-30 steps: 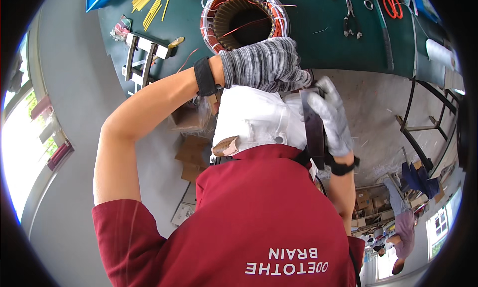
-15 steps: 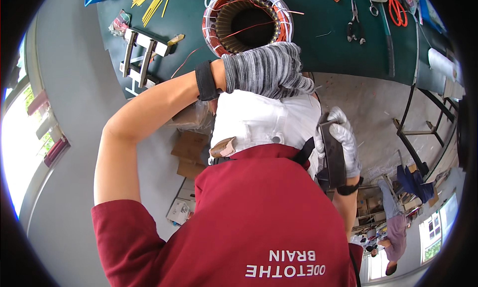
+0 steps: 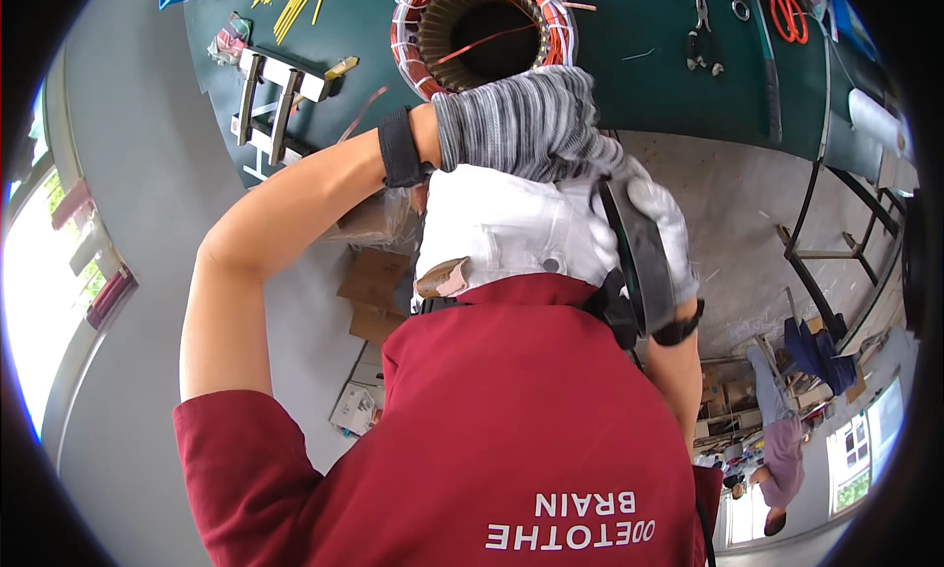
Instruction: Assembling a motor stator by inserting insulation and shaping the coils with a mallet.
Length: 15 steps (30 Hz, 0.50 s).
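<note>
My left hand (image 3: 531,124), in a grey striped knit glove, reaches across my lap just in front of the stator (image 3: 405,41). Its fingers are curled closed, and what is in them is hidden. A white glove covers my right hand (image 3: 667,223), which is closed around a long, dark, flat object (image 3: 641,257) of unclear kind. The upper end of this object is right beside my left fingertips. The stator stands on the green bench, ringed with red and white windings tied with white cord. A copper-coloured wire (image 3: 472,51) crosses its bore.
A metal-and-white frame (image 3: 278,100) stands at the bench's left, near yellow sticks (image 3: 295,11). Pliers (image 3: 702,36), a hammer (image 3: 772,90) and red-handled scissors (image 3: 789,16) lie to the right. A black metal stand (image 3: 821,257) is at the right; another person (image 3: 782,459) is farther off.
My right hand has lifted the dark flat object up and left, toward my left hand, tilting it. My left hand stays closed near the stator. The view has shifted slightly.
</note>
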Motion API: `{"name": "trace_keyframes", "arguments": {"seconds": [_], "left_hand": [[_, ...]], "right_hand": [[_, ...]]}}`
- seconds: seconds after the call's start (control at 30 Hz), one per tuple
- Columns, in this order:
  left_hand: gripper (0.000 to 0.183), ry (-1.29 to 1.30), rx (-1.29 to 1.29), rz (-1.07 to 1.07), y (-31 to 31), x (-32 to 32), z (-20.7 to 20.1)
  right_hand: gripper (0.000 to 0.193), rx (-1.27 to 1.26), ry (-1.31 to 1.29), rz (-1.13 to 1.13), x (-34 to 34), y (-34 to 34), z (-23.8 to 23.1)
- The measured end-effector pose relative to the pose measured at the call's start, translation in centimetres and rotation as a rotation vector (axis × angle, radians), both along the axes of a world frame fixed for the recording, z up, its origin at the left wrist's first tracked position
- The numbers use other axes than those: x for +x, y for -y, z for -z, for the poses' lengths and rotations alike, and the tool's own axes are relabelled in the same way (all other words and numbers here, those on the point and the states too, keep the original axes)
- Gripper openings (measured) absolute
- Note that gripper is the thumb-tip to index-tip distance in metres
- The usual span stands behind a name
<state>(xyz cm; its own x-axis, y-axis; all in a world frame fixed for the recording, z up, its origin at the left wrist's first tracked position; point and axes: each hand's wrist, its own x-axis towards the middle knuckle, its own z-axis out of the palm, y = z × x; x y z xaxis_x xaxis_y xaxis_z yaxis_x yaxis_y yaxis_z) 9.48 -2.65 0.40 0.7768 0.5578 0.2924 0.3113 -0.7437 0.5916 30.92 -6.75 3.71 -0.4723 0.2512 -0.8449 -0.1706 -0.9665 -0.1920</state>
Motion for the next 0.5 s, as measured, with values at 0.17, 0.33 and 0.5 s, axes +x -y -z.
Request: {"name": "trace_keyframes", "arguments": {"seconds": [0.17, 0.33, 0.5], "left_hand": [[0.019, -0.056, -0.067, 0.006, 0.1, 0.1, 0.1], [0.019, -0.05, -0.067, -0.01, -0.2, 0.6, 0.0], [0.017, -0.099, -0.022, -0.019, 0.4, 0.3, 0.0]], "right_hand": [[0.031, 0.767, 0.327, -0.279, 2.8, 1.4, -0.7], [0.027, 1.844, 0.932, -0.921, -0.7, -1.0, -0.6], [0.028, 1.8, 0.907, -0.91, 2.7, 1.1, -1.9]]}}
